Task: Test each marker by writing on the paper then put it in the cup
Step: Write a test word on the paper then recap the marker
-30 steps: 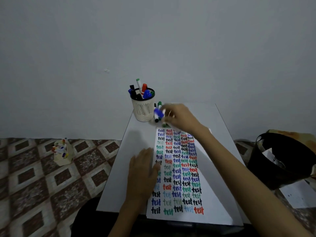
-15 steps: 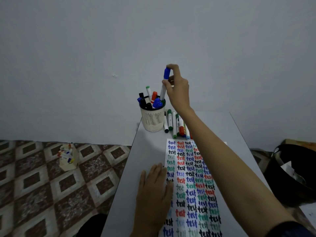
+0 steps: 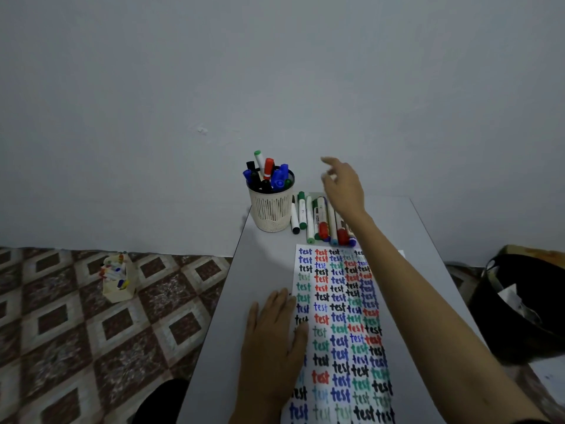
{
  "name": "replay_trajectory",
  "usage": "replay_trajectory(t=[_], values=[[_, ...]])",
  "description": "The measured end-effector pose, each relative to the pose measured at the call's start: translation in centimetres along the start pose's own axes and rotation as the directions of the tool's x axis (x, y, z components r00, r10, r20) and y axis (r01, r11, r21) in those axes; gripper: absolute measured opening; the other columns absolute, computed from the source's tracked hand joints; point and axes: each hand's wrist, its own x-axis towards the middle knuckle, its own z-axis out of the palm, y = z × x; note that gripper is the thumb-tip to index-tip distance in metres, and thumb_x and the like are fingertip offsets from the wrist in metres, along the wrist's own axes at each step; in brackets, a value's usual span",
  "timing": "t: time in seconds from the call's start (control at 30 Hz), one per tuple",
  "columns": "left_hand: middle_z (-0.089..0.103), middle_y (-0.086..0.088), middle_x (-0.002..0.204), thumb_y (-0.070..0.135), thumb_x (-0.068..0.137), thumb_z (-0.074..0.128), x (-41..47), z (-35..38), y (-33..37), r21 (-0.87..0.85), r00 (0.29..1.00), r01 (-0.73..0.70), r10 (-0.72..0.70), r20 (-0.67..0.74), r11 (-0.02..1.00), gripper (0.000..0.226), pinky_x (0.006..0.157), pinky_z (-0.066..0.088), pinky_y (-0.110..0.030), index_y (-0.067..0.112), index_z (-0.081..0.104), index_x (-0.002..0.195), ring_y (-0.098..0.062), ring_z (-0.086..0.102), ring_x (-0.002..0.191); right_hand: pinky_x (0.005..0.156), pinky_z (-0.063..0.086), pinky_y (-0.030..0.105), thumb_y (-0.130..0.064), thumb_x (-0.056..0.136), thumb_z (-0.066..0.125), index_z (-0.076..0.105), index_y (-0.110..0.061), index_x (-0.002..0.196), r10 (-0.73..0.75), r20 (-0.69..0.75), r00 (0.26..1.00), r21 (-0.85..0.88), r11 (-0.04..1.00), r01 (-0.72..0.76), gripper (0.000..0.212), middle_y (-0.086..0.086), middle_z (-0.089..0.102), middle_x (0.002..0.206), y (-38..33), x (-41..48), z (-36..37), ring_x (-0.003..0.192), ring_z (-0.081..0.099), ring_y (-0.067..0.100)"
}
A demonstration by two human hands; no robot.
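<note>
Just beside cup (image 3: pixel 270 209), marker row (image 3: pixel 318 221) under empty right fingers (image 3: pixel 333 164).

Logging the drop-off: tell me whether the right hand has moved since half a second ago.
Yes. The right hand has left the cup, shifting right and down over the loose markers, now empty.

Your cup (image 3: pixel 271 211) stood upright at the surface's (image 3: pixel 263 270) far left corner, cream and slotted, crammed with capped markers (image 3: pixel 269 174) in blue, black, red and green. Just right of it, loose markers (image 3: pixel 318 218) lay side by side. Your paper (image 3: pixel 339 332) lay flat nearer you, filled with coloured "test" words.
</note>
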Motion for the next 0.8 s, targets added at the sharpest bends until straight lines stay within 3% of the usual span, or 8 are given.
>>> replay_trajectory(t=[0.1,0.17,0.27,0.4,0.57,0.67,0.8], values=[[0.015,0.021,0.148,0.063,0.081,0.006,-0.1,0.0,0.0,-0.001,1.0,-0.011,0.011,-0.022,1.0,0.076,0.111,-0.015,-0.019,0.028,0.028,0.145,0.009,0.001,0.135,0.078,0.051,0.035,-0.006,0.087,0.055,0.065,-0.014,0.107,0.27,0.073,0.96,-0.152,0.954,-0.257,0.024,0.012,0.065,0.113,3.8,-1.4,-2.1,0.094,0.061,0.024],[0.017,0.019,0.149,0.063,0.08,0.006,-0.1,0.0,0.0,0.007,0.999,-0.018,0.018,-0.027,1.0,0.077,0.111,-0.014,-0.019,0.027,0.028,0.145,0.008,0.003,0.135,0.071,0.051,0.035,-0.008,0.085,0.055,0.065,-0.015,0.093,0.357,0.13,0.925,-0.199,0.923,-0.328,0.014,0.011,0.069,0.101,5.4,-2.9,-2.7,0.083,0.062,0.022],[0.021,0.015,0.151,0.062,0.08,0.007,0.0,0.0,0.1,-0.005,0.999,-0.026,0.026,-0.042,1.0,0.078,0.11,-0.016,-0.018,0.025,0.028,0.145,0.008,0.005,0.135,0.061,0.049,0.03,-0.014,0.084,0.058,0.065,-0.018,0.093,0.365,0.143,0.92,-0.225,0.917,-0.329,0.012,0.006,0.068,0.093,6.0,-4.5,-3.0,0.078,0.061,0.02],[0.023,0.013,0.151,0.061,0.081,0.009,-0.1,0.2,0.0,-0.009,0.999,-0.03,0.029,-0.044,1.0,0.077,0.111,-0.014,-0.019,0.023,0.028,0.145,0.007,0.007,0.135,0.064,0.044,0.028,-0.031,0.086,0.065,0.062,-0.015,0.099,0.371,0.164,0.914,-0.302,0.901,-0.312,0.021,0.004,0.062,0.087,5.2,-5.2,-3.0,0.078,0.058,0.019],[0.022,0.014,0.15,0.061,0.081,0.01,-0.1,0.2,0.1,-0.008,0.998,-0.041,0.04,-0.047,0.999,0.078,0.114,-0.009,-0.024,0.022,0.03,0.145,0.001,0.013,0.139,0.047,0.032,0.022,-0.037,0.081,0.07,0.062,-0.008,0.076,0.406,0.084,0.91,-0.353,0.866,-0.354,0.03,0.004,0.058,0.065,4.9,-5.8,-2.7,0.054,0.048,0.015],[0.023,0.012,0.152,0.062,0.078,0.008,-0.2,0.0,0.1,0.003,0.998,-0.044,0.044,-0.045,0.999,0.08,0.113,-0.01,-0.022,0.023,0.028,0.145,0.005,0.009,0.136,0.045,0.029,0.022,-0.039,0.079,0.071,0.055,-0.01,0.069,0.437,0.027,0.899,-0.325,0.854,-0.406,0.034,0.001,0.05,0.058,4.8,-6.0,-2.8,0.049,0.044,0.014],[0.024,0.009,0.152,0.057,0.086,0.02,-0.2,-0.1,0.2,-0.007,0.998,-0.042,0.042,-0.053,0.999,0.069,0.113,-0.01,-0.022,0.022,0.031,0.144,0.002,0.012,0.139,0.05,0.035,0.024,-0.04,0.082,0.07,0.06,-0.008,0.072,0.48,-0.084,0.873,-0.072,0.871,-0.486,0.035,0.003,0.056,0.063,4.7,-6.2,-3.8,0.056,0.051,0.018]])
